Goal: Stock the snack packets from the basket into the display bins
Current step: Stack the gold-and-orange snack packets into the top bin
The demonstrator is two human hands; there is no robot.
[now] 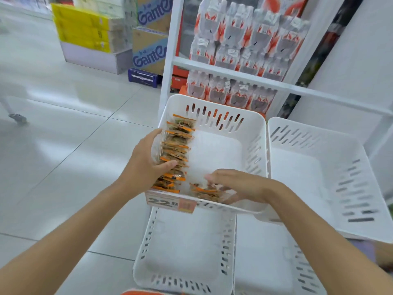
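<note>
The left hand (146,161) clamps the packet row (177,143) against the bin's (214,152) left wall; the right hand (236,185) grips loose packets (205,193) at its front edge.

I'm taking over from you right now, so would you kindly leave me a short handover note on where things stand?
Left hand: grips the left wall of the price-tagged bin, thumb on the row of packets.
Right hand: holds a small bunch of packets at the bin's front.
Done: one row along the left wall.
Left: set this bunch down, fill the rest of this bin, then the empty bins beside and below. Basket not clearly in view.
</note>
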